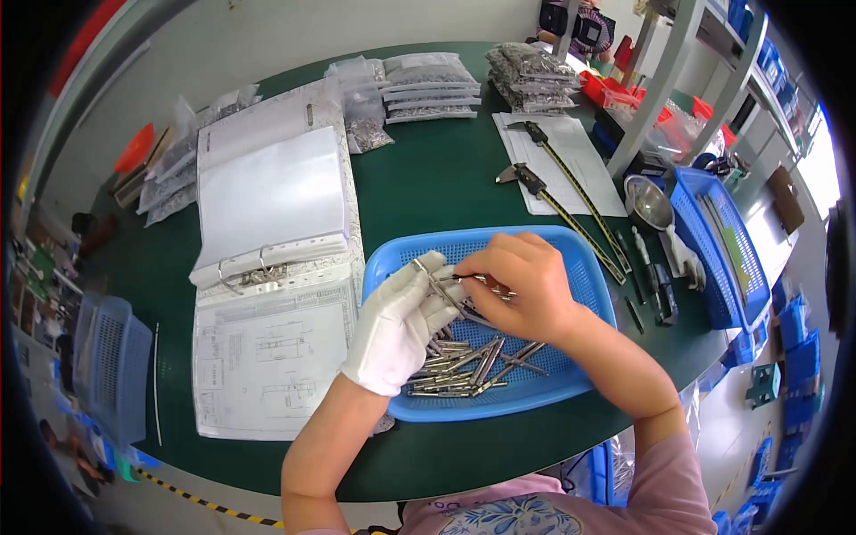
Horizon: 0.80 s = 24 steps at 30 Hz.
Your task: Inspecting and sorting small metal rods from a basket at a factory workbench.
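My left hand, in a white glove, is closed around a slim metal pin that slants across its fingers. My bare right hand meets it from the right. Thumb and forefinger pinch what looks like another thin pin beside the gloved fingertips; the fingers partly hide it. Both hands are above a blue perforated plastic basket. Inside the basket, below my hands, lies a loose pile of shiny metal pins, pointing in various directions.
Left of the basket an open ring binder shows technical drawings. Two digital calipers rest on papers at the right, near a metal bowl, a white glove and a narrow blue basket. Bagged metal parts are stacked behind.
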{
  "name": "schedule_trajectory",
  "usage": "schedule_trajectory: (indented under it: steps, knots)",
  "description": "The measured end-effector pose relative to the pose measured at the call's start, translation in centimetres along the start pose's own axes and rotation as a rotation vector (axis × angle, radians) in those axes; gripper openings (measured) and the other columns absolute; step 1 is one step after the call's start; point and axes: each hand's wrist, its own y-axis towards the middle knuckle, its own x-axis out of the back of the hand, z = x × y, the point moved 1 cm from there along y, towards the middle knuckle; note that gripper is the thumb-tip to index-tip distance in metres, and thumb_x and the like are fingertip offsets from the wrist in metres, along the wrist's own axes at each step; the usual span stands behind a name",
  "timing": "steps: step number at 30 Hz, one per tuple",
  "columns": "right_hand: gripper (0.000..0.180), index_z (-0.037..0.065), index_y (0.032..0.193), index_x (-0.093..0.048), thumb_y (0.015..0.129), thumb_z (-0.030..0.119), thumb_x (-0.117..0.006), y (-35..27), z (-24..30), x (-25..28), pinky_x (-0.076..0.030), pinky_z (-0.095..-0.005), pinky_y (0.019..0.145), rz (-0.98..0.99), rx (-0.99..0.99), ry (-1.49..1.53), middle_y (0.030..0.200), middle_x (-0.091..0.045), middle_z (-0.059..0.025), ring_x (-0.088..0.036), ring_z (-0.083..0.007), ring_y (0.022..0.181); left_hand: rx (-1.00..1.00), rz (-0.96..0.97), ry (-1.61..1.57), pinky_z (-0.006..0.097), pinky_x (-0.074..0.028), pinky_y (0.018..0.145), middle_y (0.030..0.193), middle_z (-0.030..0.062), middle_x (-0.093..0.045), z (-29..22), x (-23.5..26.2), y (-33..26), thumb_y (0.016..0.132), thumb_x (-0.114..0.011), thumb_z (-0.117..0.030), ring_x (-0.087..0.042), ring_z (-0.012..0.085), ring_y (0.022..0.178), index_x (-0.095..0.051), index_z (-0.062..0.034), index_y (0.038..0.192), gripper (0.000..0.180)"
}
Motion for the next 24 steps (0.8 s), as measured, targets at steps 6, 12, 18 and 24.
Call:
schedule_trajectory:
  steps: [6, 12, 18, 24]
  knots:
    - [0.02, 0.008, 0.077, -0.063, 0.059, 0.002, -0.067, -0.2, -0.6, -0.2, -0.035, -0.029, 0.048, -0.027, 0.025, 0.001, 0.057, -0.049, -0.0005, -0.046, -0.0153, 0.047, 0.052, 0.024, 0.074, 0.026, -0.049, 0.074, 0.105, 0.0113, -0.057, -0.1, -0.4, -0.3, 0.093, -0.043, -0.017, -0.059, 0.0186, 0.094, -0.047, -0.0002, 0.115, 0.028]
    - [0.02, 0.007, 0.079, -0.063, 0.06, 0.003, -0.068, -0.4, -0.5, 0.4, -0.036, -0.0312, 0.048, -0.037, 0.106, -0.015, 0.058, -0.05, -0.0015, -0.047, -0.0185, 0.048, 0.034, -0.037, 0.219, 0.024, -0.05, 0.074, 0.104, 0.0117, -0.059, -0.3, -1.4, -0.9, 0.092, -0.045, -0.013, -0.06, 0.0178, 0.093, -0.049, 0.0038, 0.116, 0.029]
    - [0.015, 0.007, 0.077, -0.06, 0.065, 0.009, -0.069, -0.7, -0.5, 0.5, -0.037, -0.0322, 0.049, 0.0, 0.088, -0.052, 0.059, -0.05, -0.0029, -0.048, -0.022, 0.049, -0.003, -0.077, 0.286, 0.023, -0.05, 0.071, 0.1, 0.0116, -0.061, -0.2, -1.4, -1.1, 0.091, -0.047, -0.01, -0.062, 0.0173, 0.091, -0.053, 0.0041, 0.114, 0.028]
    - [0.018, 0.009, 0.065, -0.053, 0.07, 0.018, -0.068, -1.1, -0.6, 0.5, -0.039, -0.0325, 0.051, 0.077, 0.033, -0.122, 0.06, -0.049, -0.0039, -0.049, -0.0229, 0.051, 0.012, -0.099, 0.436, 0.022, -0.05, 0.07, 0.099, 0.0103, -0.062, -0.2, -2.2, -1.1, 0.091, -0.047, -0.009, -0.062, 0.0158, 0.088, -0.051, 0.0028, 0.118, 0.03]
